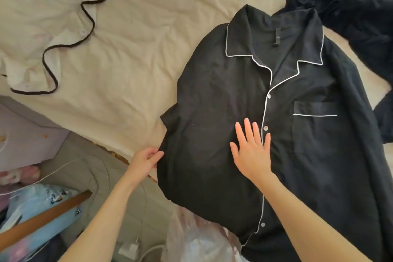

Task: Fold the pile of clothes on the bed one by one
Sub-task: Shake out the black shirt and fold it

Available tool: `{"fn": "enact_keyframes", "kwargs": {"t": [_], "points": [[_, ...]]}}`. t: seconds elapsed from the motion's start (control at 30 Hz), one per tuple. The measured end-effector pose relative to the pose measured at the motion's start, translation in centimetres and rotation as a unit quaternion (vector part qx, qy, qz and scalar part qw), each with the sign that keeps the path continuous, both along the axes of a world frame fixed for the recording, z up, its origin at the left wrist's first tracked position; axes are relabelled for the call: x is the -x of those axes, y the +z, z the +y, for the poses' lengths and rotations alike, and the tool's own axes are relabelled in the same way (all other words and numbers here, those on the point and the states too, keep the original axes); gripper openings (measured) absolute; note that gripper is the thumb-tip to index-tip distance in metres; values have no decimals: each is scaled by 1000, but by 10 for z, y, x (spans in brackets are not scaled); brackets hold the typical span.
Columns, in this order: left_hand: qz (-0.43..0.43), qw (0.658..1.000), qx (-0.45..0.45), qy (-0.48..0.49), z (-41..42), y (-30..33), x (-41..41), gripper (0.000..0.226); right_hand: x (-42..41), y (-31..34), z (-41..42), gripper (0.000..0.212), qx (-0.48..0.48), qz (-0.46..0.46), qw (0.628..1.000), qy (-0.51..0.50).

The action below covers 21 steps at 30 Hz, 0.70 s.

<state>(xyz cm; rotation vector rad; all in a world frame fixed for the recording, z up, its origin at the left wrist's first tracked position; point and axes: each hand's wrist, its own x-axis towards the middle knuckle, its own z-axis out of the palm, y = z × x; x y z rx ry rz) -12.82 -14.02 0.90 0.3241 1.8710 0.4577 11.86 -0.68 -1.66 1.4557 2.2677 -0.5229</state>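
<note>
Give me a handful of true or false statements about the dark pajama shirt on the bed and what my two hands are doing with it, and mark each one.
1. The right hand lies flat on the dark pajama shirt. True.
2. The left hand rests on the bed sheet, away from the shirt. False: it pinches the shirt's left edge.
3. The shirt lies front side up, its chest pocket showing. True.
4. The shirt's piping is red. False: it is white.
5. A white garment with dark trim lies on top of the shirt. False: it lies apart, up left on the sheet.
</note>
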Motion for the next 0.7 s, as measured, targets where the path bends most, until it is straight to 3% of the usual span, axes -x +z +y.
{"fn": "enact_keyframes", "kwargs": {"t": [0.1, 0.17, 0.27, 0.33, 0.47, 0.63, 0.7], "points": [[69, 996, -35, 39, -2, 8, 21, 17, 4, -1, 1, 61, 7, -15, 1000, -5], [170, 978, -91, 78, 2, 22, 48, 11, 4, 0, 3, 62, 9, -21, 1000, -6], [348, 917, -182, 73, 10, 59, 96, 4, 8, 4, 4, 62, 18, -35, 999, -14], [418, 874, -240, 55, 19, 89, 123, 19, 12, 7, 6, 61, 37, -47, 998, -28], [461, 839, -287, 25, 38, 122, 143, 19, 31, 20, 10, 58, 55, -49, 994, -80], [459, 866, -186, -72, 52, 106, 152, 20, 63, 37, 10, 55, 25, 28, 995, -97], [484, 847, -178, -126, 51, 104, 157, 18, 77, 44, 10, 54, 24, 77, 992, -99]]}}
